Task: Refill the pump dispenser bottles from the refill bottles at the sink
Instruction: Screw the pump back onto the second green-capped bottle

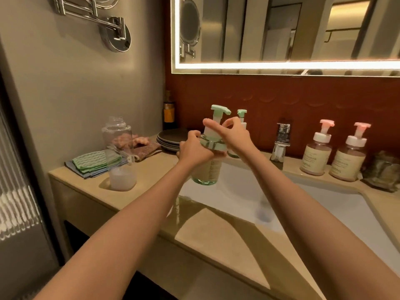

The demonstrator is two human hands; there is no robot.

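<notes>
Beige stone counter (91, 180) around white sink (324, 198); rust-red backsplash (281, 98) under light-edged mirror (281, 29); grey wall (75, 83) at left.

Warm, fairly dim light fills the room; the brightest source is the white strip edging the mirror (281, 65) above and beyond my hands. It throws glare onto the faucet (281, 139) just right of my right hand (232, 135) and a sheen on the countertop (216, 234) below my forearms. Soft shadows fall toward me under my arms. The wide lens bends the wall far left of my left hand (194, 151), and detail there smears
</notes>
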